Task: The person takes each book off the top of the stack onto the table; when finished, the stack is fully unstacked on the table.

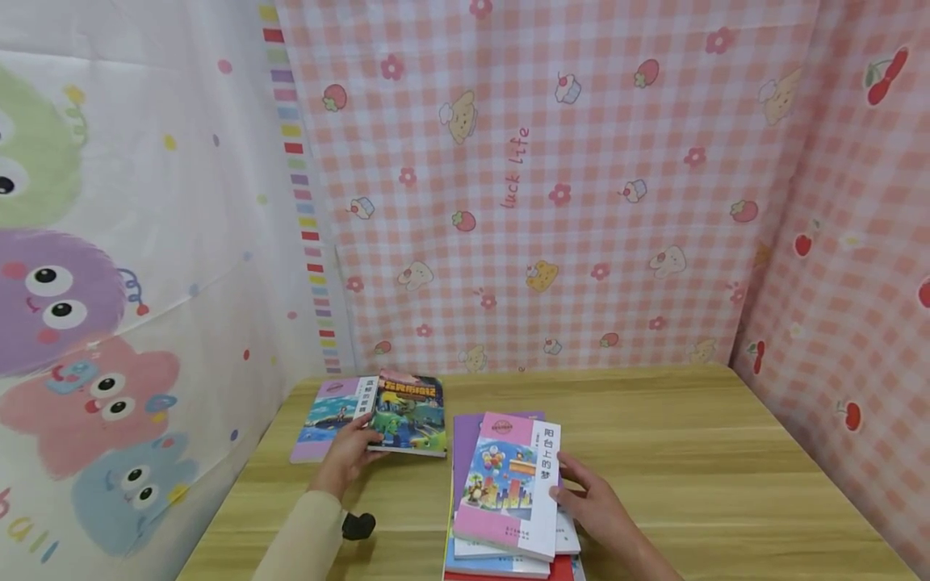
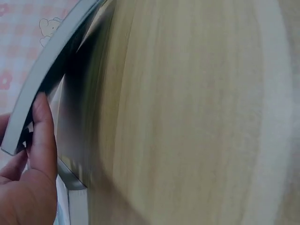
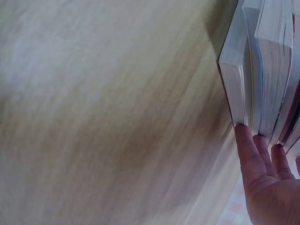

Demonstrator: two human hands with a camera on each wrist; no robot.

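Observation:
My left hand [image 1: 347,460] pinches the lower left corner of a paperback book with a dark green cartoon cover [image 1: 412,415]. In the left wrist view this book [image 2: 44,70] is tilted up off the table between thumb and fingers. It partly overlaps a pink and blue book [image 1: 330,415] lying at the far left. My right hand [image 1: 599,504] rests against the right side of a book pile, topped by a pink and white book [image 1: 501,480]. In the right wrist view, straight fingers [image 3: 251,154] touch the edges of several stacked books [image 3: 272,61].
A purple book [image 1: 465,448] and a red one [image 1: 563,571] stick out from under the top of the pile, which is unevenly stacked. The wooden table [image 1: 697,460] extends to the right. Patterned cloth curtains [image 1: 538,202] hang behind and on both sides.

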